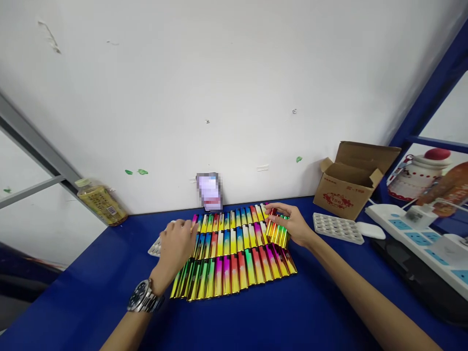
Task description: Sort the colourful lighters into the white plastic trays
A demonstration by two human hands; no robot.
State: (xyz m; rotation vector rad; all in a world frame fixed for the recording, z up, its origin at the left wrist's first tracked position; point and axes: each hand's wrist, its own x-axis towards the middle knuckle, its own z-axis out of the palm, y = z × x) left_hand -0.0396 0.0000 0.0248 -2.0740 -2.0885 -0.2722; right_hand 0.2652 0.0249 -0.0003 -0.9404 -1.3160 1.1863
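Observation:
Shiny cigarette lighters (234, 273) in rainbow metallic colours lie in three rows on the blue table (234, 321). At the right end of the upper two rows, my right hand (292, 222) is closed around several lighters (278, 230), red, gold and green, held side by side. My left hand (177, 243), with a metal watch (142, 296) on its wrist, is at the left end of the rows, close against the lighters there. Its fingers bend away from view and their tips are hidden, so its grip cannot be told. A white tray with holes (155, 248) is partly behind it.
A phone (209, 191) leans on the wall behind the rows. A bottle (101, 201) stands at the left. On the right are an open cardboard box (341, 190), another white holed tray (336, 228), a white mouse (371, 230), a black keyboard-like slab (420, 282) and a power strip (427, 239).

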